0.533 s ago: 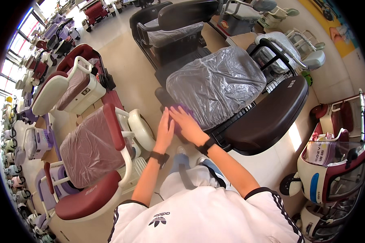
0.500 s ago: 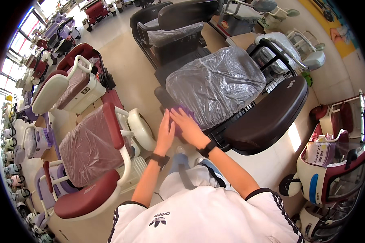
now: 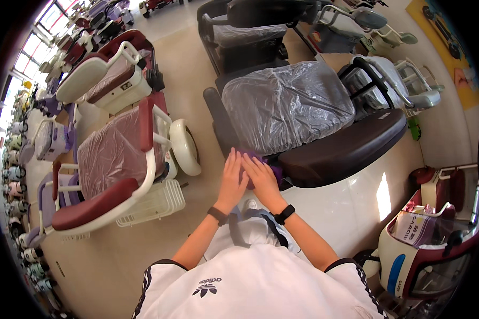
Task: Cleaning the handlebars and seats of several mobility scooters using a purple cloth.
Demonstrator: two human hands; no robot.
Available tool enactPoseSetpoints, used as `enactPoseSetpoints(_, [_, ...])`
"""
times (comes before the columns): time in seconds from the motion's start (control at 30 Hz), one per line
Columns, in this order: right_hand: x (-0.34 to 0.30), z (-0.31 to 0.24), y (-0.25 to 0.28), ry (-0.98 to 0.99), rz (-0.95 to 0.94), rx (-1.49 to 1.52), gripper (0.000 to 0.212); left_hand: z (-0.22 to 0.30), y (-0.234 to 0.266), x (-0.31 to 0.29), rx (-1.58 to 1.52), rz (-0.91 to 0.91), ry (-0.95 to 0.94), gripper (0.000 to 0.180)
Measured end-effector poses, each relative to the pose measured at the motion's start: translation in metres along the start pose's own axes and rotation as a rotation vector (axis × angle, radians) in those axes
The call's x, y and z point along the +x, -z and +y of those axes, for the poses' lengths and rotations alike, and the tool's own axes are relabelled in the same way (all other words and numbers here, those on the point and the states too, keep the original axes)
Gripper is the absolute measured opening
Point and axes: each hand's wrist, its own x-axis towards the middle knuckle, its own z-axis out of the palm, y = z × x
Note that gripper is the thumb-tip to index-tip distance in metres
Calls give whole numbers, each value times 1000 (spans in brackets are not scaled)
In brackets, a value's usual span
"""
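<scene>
A dark seat (image 3: 290,109) wrapped in clear plastic has a brown padded backrest (image 3: 340,154) on its near right side and a dark armrest (image 3: 221,122) on its left. My left hand (image 3: 233,181) lies with stretched fingers at the near end of that armrest. Beside it, my right hand (image 3: 264,183) rests flat, fingers extended, over a purple cloth (image 3: 277,171). Most of the cloth is hidden under the hands. The hands nearly touch at the fingers.
To the left stands a mobility scooter with a red plastic-covered seat (image 3: 114,151), a white wheel (image 3: 185,148) and a wire basket (image 3: 154,204). A white and red vehicle (image 3: 394,258) stands at the right. More scooters line the far left.
Both hands have shifted along the seat's side, closer to the backrest. More of the purple cloth shows beside the right hand. My view has also moved a little.
</scene>
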Motion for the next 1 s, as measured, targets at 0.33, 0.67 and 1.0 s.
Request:
enactPoseSetpoints(0.33, [-32,8,22,38,14,42,66,30,-22,-23,84,33,-45,57])
enactPoseSetpoints(0.67, [-19,-43,40,64,-182,88,75,23,39,-53,-128,8,146,52])
enactPoseSetpoints(1.0, [89,-220,-49,273,-171,525,78,-19,263,-83,179,299,0,48])
